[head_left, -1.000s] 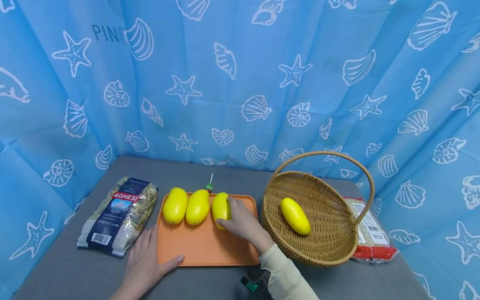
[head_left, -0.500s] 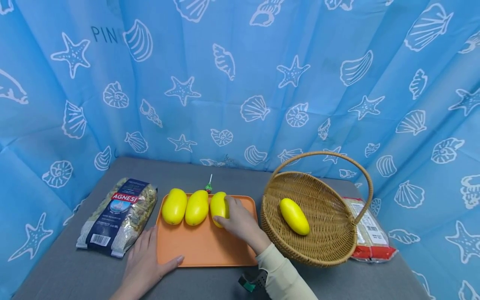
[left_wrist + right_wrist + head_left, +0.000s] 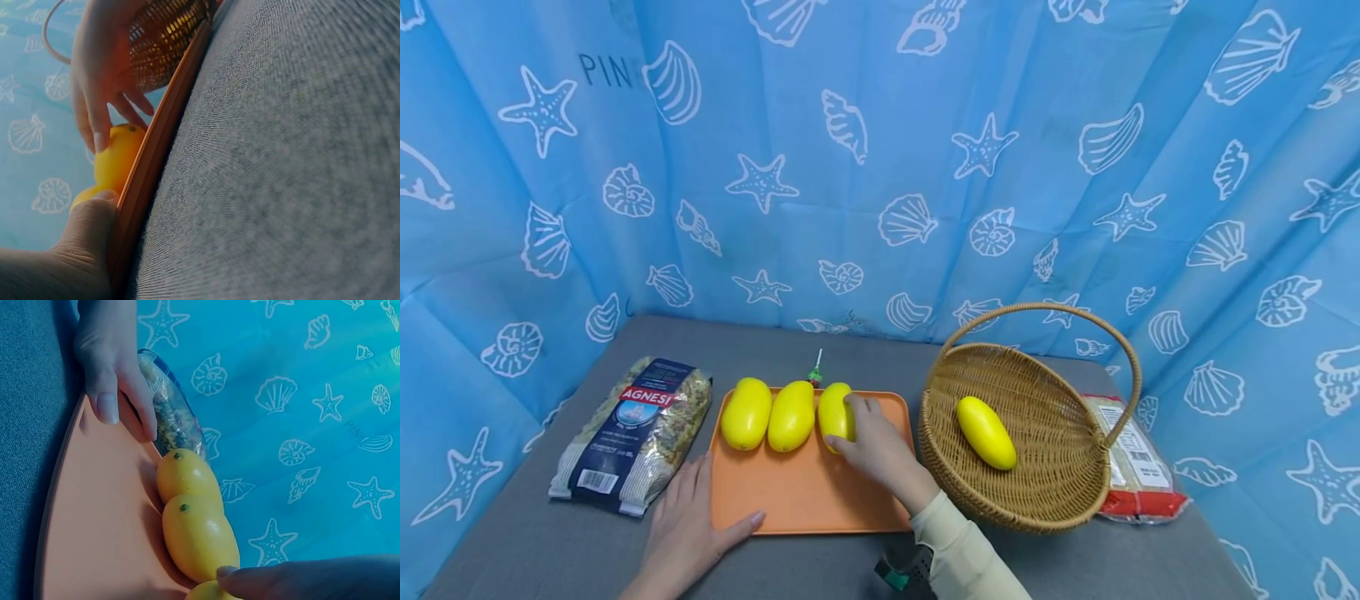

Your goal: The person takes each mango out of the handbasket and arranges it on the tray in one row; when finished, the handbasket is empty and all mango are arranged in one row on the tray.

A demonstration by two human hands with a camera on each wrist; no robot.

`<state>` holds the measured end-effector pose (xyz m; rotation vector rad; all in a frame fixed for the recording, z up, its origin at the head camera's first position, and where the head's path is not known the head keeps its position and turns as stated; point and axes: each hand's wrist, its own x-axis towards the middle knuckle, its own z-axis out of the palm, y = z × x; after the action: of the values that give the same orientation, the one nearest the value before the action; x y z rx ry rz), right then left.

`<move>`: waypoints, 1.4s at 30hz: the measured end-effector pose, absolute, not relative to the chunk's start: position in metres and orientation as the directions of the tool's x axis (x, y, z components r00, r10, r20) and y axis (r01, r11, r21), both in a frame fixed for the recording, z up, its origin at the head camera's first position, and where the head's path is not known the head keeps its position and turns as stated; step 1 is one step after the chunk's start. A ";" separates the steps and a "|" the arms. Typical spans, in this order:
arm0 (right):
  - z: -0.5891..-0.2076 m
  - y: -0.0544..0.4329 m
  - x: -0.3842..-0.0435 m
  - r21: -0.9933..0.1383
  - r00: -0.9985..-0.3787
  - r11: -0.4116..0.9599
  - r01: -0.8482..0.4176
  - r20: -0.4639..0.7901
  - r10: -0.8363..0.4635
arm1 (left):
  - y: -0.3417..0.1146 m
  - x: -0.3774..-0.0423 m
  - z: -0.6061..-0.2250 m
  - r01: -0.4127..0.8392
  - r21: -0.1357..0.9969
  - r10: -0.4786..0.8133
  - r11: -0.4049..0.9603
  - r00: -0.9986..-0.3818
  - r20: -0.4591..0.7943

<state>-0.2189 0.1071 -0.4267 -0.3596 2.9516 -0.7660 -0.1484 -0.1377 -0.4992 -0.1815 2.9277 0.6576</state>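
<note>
Three smooth yellow oval fruits lie in a row along the back of an orange tray (image 3: 797,508): a left one (image 3: 747,414), a middle one (image 3: 792,417) and a right one (image 3: 837,412). My right hand (image 3: 880,446) grips the right fruit, thumb at its near end and fingers over its right side. In the right wrist view the thumb presses on that fruit, which is mostly out of frame. My left hand (image 3: 688,517) rests at the tray's front left corner, fingers straight along the left side and thumb stretched over the front rim.
A wicker basket (image 3: 1045,492) with a tall handle stands right of the tray, one yellow fruit (image 3: 987,433) inside. A bag of pasta (image 3: 636,433) lies on the left, a red-and-clear packet (image 3: 1142,467) behind the basket. A small green item (image 3: 815,375) sits behind the tray.
The whole head view shifts slightly left and down. Both hands keep their places, the right on the right fruit and the left at the tray's corner.
</note>
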 end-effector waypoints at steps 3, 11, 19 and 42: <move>-0.426 0.108 -0.217 -0.489 -0.965 0.848 -0.207 -0.042 -0.259 | -0.138 -0.148 -0.500 -0.141 0.414 -0.085 0.899 -0.985 -0.150; -0.429 0.109 -0.216 -0.491 -0.956 0.840 -0.233 -0.042 -0.290 | -0.139 -0.149 -0.500 -0.143 0.413 -0.083 0.900 -0.984 -0.160; -0.429 0.112 -0.216 -0.489 -0.953 0.837 -0.248 -0.033 -0.301 | -0.138 -0.149 -0.500 -0.152 0.414 -0.087 0.897 -0.981 -0.172; -0.428 0.112 -0.217 -0.494 -0.951 0.838 -0.233 -0.064 -0.303 | -0.138 -0.150 -0.500 -0.157 0.396 -0.093 0.905 -0.980 -0.175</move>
<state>-0.2175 0.1118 -0.4282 -0.4218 2.8767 -0.7462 -0.1498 -0.1380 -0.5003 -0.1928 2.9162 0.6259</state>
